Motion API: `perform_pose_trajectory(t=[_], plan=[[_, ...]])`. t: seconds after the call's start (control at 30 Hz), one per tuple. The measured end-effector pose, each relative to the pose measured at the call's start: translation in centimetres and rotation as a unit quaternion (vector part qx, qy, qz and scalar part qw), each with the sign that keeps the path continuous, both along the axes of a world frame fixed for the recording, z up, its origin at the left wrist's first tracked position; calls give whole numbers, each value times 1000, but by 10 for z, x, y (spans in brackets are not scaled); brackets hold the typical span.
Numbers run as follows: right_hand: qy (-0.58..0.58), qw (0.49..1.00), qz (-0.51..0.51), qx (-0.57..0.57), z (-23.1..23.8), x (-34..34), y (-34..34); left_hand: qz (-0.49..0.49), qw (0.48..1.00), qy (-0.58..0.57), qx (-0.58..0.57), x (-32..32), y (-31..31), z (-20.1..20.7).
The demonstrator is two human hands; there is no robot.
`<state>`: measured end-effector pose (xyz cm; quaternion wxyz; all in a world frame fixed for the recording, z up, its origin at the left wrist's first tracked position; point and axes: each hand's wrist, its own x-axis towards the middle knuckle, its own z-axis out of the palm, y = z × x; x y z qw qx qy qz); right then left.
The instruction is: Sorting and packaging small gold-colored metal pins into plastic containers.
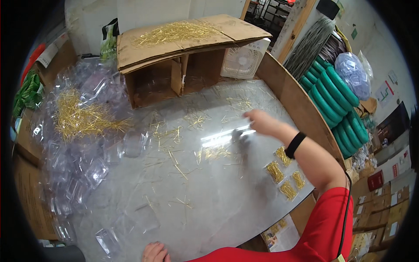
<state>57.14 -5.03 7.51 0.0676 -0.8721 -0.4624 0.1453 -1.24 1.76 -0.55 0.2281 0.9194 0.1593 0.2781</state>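
My right hand [261,123], smeared by motion, is stretched over the grey tabletop [209,187]. It is nearest to a loose scatter of thin gold wire-like pieces [240,104]; whether its fingers hold anything cannot be made out. My left hand [155,252] rests at the near edge of the table, fingers laid out and only partly in view, with nothing seen in it. Small clusters of the gold pieces [176,163] lie across the middle. By my right forearm sit several filled clear packs [275,171] of neatly bundled gold pieces.
Clear plastic boxes [94,172] pile up on the left, topped by a gold heap [80,115]. A cardboard shelf [174,56] with more gold pieces [179,32] stands at the back beside a white fan [244,60]. A wooden rim [301,105] bounds the right.
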Motion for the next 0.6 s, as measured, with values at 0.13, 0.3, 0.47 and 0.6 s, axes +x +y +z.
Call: perform_pose_trajectory(t=[0.13,0.3,0.47,0.6], plan=[[-174,981,-68,-52,-5,122,-81,9,1000,12,9,3,-2,2],[-197,913,-67,-350,-29,142,-114,14,1000,17,-4,5,-2,5],[-171,945,-87,-266,-31,77,-56,23,1000,16,-1,1,-2,6],[146,971,-190,27,13,43,-32,30,999,4,13,-4,-3,-3]])
